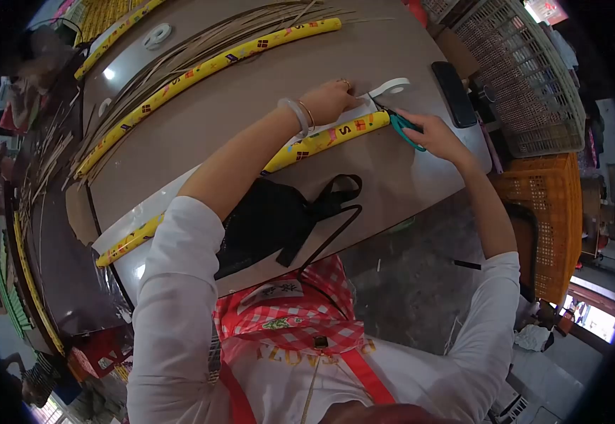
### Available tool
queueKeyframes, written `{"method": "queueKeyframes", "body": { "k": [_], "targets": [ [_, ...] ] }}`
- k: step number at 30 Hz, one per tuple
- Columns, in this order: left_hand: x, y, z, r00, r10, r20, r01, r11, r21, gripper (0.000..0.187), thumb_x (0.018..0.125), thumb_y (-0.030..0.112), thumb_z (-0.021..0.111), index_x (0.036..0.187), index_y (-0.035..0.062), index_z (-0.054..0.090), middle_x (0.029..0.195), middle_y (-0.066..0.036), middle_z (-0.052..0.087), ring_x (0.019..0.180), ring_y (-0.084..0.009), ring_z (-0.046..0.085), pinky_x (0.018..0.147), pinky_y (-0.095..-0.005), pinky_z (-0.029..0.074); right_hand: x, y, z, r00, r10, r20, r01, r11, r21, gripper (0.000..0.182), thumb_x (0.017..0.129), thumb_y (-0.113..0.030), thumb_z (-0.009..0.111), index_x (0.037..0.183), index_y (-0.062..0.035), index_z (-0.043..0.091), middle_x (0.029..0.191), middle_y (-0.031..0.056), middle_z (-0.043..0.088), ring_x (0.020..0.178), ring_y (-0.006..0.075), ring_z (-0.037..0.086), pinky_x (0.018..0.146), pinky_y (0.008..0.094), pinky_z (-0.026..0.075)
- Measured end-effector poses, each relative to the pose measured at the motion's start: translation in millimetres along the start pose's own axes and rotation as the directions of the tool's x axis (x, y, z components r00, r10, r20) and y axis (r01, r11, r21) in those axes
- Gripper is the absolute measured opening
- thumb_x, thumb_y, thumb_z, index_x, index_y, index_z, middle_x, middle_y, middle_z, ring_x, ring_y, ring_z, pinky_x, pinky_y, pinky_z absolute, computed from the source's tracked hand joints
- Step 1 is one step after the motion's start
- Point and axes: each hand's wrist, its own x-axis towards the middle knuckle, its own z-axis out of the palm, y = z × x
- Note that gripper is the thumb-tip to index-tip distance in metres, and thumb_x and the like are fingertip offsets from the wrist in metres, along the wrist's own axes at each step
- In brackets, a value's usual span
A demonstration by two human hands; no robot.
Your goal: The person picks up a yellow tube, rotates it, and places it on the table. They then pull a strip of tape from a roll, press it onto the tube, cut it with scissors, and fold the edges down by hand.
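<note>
Two hands: both meet at the near stick's far end, close together.
Stick: long yellow patterned paper-wrapped stick (321, 139) lies on the grey table (251, 92), its end between the hands.
Left hand (330, 101): pressed down on the stick's end, beside a white tape roll (390, 87).
Right hand (431, 136): clamped on teal-handled scissors (401, 124), blades at the stick's tip.
Beyond: second yellow stick (208, 67); black pouch (265, 222) nearer the body.

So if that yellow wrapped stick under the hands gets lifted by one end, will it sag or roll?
The yellow wrapped stick is long and thin, so it probably bows slightly. Being round, it may roll on the smooth table. The left hand pins it; the right hand holds scissors.
</note>
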Motion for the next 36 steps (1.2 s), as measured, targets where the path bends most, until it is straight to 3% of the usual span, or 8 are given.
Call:
{"method": "queueKeyframes", "body": {
  "k": [15,17,23,24,25,27,29,36],
  "targets": [
    [1.9,1.8,-2.1,0.998,-0.041,0.057,0.04,0.999,0.013,0.035,0.075,-0.001,0.05,0.105,0.0138,0.061,0.098,-0.012,0.051,0.096,-0.0268,0.05,0.082,-0.0325,0.043,1.8,12.1,0.7,0.999,0.016,-0.038,-0.015,1.0,0.021,0.042,0.083,-0.011,0.052,0.124,-0.0047,0.044,0.093,0.0064,0.058,0.078,0.0115,0.052,0.067,0.0261,0.042],
    [3.8,1.7,-2.8,0.988,-0.101,0.119,0.103,0.995,-0.008,0.038,0.074,-0.003,0.048,0.108,0.0127,0.059,0.1,-0.014,0.051,0.098,-0.0279,0.05,0.083,-0.034,0.043,-3.7,11.7,1.4,0.972,-0.173,-0.16,0.122,0.951,-0.283,0.043,0.079,-0.017,0.056,0.118,-0.0019,0.048,0.09,0.0184,0.059,0.079,0.0279,0.059,0.069,0.0334,0.045],
    [19.6,11.4,-14.5,0.963,-0.047,0.265,0.023,0.995,0.093,0.045,0.073,-0.001,0.05,0.116,0.0093,0.051,0.101,-0.017,0.053,0.097,-0.0309,0.05,0.082,-0.0374,0.043,-21.5,1.3,15.7,0.968,-0.123,-0.22,-0.03,0.808,-0.588,0.05,0.075,-0.019,0.061,0.12,-0.005,0.044,0.091,0.0178,0.052,0.086,0.034,0.053,0.072,0.0396,0.044],
    [22.3,0.9,-1.7,0.986,0.148,0.077,-0.155,0.984,0.09,0.047,0.072,-0.003,0.05,0.117,0.0084,0.05,0.092,-0.017,0.056,0.095,-0.0306,0.052,0.08,-0.0382,0.044,-22.4,7.1,16.1,0.964,-0.187,-0.189,0.039,0.804,-0.593,0.049,0.074,-0.017,0.061,0.12,-0.0052,0.045,0.091,0.0188,0.051,0.086,0.0339,0.052,0.072,0.0394,0.044],
    [25.8,28.7,-35.6,0.925,-0.107,0.365,0.049,0.985,0.166,0.045,0.071,-0.003,0.052,0.114,0.0097,0.052,0.09,-0.016,0.058,0.091,-0.03,0.053,0.077,-0.039,0.046,-23.3,-14.7,17.5,0.979,-0.011,-0.205,-0.11,0.817,-0.566,0.048,0.075,-0.016,0.06,0.119,-0.0057,0.046,0.092,0.0188,0.05,0.088,0.0342,0.051,0.074,0.0402,0.043],
    [18.2,23.5,-28.8,0.987,0.02,0.158,-0.034,0.996,0.087,0.039,0.076,0.002,0.051,0.114,0.0116,0.051,0.104,-0.013,0.056,0.096,-0.0273,0.055,0.075,-0.0397,0.047,-9.8,40.8,23.3,0.97,-0.148,-0.193,0.016,0.831,-0.555,0.054,0.075,-0.016,0.058,0.125,-0.0052,0.041,0.099,0.0215,0.047,0.095,0.0372,0.047,0.078,0.0409,0.042],
    [21.0,42.7,-46.4,0.893,-0.273,0.357,0.192,0.95,0.247,0.045,0.078,0.003,0.05,0.121,0.0153,0.047,0.109,-0.01,0.054,0.101,-0.0262,0.053,0.077,-0.0385,0.048,-14.1,17.9,16.1,0.992,0.028,-0.125,-0.089,0.851,-0.517,0.055,0.077,-0.014,0.056,0.128,-0.0056,0.036,0.11,0.0216,0.044,0.1,0.0366,0.046,0.082,0.039,0.041],
    [-0.6,26.8,-47.2,0.925,-0.205,0.32,0.197,0.979,0.058,0.043,0.08,0.016,0.053,0.122,0.0169,0.046,0.112,-0.013,0.053,0.102,-0.0306,0.051,0.082,-0.0418,0.044,-30.9,36.2,31.9,0.943,-0.08,-0.322,-0.139,0.786,-0.602,0.051,0.079,-0.012,0.054,0.126,-0.0054,0.037,0.108,0.0183,0.046,0.098,0.0346,0.048,0.082,0.0391,0.041]
  ]
}}
